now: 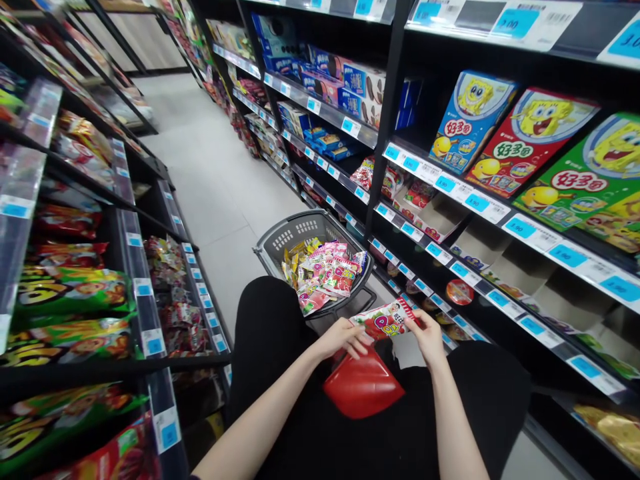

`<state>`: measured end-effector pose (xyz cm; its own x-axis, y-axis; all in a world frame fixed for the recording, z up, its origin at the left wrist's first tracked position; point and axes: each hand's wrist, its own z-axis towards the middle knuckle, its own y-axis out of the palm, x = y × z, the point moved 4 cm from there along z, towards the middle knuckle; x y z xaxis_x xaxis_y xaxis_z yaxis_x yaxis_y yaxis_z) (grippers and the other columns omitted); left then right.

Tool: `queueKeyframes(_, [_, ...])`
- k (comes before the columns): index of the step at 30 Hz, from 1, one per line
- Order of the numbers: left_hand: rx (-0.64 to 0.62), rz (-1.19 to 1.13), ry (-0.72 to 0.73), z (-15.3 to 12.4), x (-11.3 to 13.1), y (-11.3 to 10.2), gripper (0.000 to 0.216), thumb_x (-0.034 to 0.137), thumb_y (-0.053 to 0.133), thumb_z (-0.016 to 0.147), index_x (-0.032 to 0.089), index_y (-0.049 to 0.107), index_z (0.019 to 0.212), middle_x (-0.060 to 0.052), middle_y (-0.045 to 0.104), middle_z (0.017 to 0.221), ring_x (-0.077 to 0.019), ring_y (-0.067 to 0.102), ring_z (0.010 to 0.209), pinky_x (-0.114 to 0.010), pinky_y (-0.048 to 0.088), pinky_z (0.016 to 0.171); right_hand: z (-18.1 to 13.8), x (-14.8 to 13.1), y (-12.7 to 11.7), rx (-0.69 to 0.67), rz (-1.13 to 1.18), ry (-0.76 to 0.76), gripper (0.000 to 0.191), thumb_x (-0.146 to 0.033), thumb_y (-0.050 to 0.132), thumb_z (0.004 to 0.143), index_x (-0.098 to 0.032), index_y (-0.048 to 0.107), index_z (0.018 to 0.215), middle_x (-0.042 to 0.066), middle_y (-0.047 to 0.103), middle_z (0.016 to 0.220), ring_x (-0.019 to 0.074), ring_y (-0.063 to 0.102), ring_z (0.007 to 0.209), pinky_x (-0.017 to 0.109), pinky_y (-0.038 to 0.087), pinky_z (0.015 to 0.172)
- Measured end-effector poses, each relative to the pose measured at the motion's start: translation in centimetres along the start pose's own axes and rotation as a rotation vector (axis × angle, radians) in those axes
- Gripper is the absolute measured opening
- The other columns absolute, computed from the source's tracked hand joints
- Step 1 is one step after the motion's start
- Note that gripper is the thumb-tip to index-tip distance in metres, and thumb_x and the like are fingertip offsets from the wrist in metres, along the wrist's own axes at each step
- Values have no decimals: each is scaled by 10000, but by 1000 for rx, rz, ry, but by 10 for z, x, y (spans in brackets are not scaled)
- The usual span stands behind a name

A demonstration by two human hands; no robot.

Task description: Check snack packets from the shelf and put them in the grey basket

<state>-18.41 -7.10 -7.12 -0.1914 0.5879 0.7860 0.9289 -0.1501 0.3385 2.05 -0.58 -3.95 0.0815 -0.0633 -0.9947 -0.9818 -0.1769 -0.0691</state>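
Observation:
A small red-and-white candy packet [384, 321] is held level over my lap, just this side of the basket. My left hand [344, 339] grips its left end, with fingers bent over the lower edge. The right hand [428, 335] pinches the packet's right end between thumb and fingers. Directly below, a shiny red pouch-like thing [365, 387] lies against my black trousers; its upper part is partly covered by my left fingers, and I cannot tell its exact kind. A grey shopping basket [285, 233] on the floor holds several pink, white and yellow candy packets [335, 270].
Shelves [450, 190] with cartoon snack boxes [473, 120] and price tags rise close on the right. Another rack with green snack bags [75, 290] stands on the left. Grey tiled floor [200, 153] runs between them. My knees flank the basket's near end.

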Motion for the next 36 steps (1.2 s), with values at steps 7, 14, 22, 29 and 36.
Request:
queueKeyframes(7, [26,-337,175,1,16,-9,431,350,540,727,72,644,1038,-181,635,1054,-304,601,909,-430,543,628,-4,-15,-8,-18,-158,-192,98,-309,692,654,-226,719,699,4,447,713,158,473,703,287,396,654])
queueKeyframes(14, [317,-365,292,3,19,-17,559,185,775,532,90,620,1061,-85,693,717,-153,615,574,-267,498,570,-7,-9,3,-197,-16,24,223,-367,593,716,-200,706,813,23,583,707,146,503,594,273,418,556])
queueKeyframes(22, [257,-358,300,9,13,-11,334,235,771,537,75,655,806,-84,688,685,-171,632,598,-279,482,613,-6,-4,9,-68,83,91,308,-381,695,622,-204,571,842,26,640,748,174,602,658,281,478,595])
queueKeyframes(29, [410,-256,261,12,10,-18,310,345,765,526,109,598,639,-20,627,571,-132,572,499,-260,461,523,-1,0,12,163,79,68,502,-341,661,657,-191,461,1092,-54,544,554,137,542,500,261,443,511])
queueKeyframes(36, [407,-73,348,7,16,-21,219,337,703,614,133,630,643,-9,600,613,-139,553,584,-272,444,609,2,0,3,54,-233,27,265,-426,613,695,-164,608,649,8,548,585,162,512,580,280,407,572])
